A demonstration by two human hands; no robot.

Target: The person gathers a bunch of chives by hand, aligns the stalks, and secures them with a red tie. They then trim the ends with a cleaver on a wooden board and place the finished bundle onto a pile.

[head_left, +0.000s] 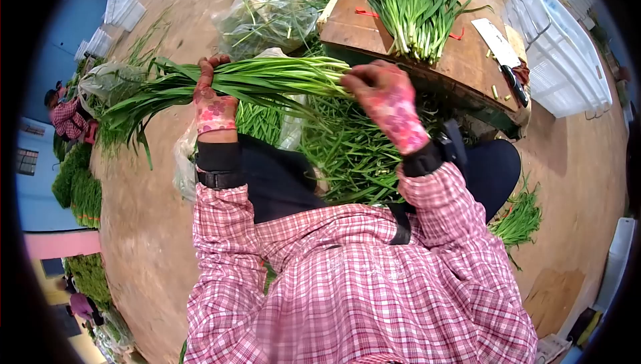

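Note:
A long bunch of garlic chives point(284, 75) lies level across my lap, its leafy tips to the left and pale stem ends to the right. My left hand point(215, 103), in a pink flowered fingerless glove, is wrapped round the leafy part. At the pale ends my right hand point(390, 100), gloved alike, pinches the stems between thumb and fingers. Below the bunch, between my knees, is a heap of loose green leaves point(360, 153). On the wooden table point(347, 23) ahead rests another bunch of chives point(414, 13), with red ties by it.
A cleaver point(495, 42) with a black handle lies at the table's right side. White plastic crates point(561, 63) stand beyond it. Plastic bags with greens point(267, 13) sit ahead. Loose chives point(521, 220) lie on the floor at right. Another person point(67, 115) sits far left.

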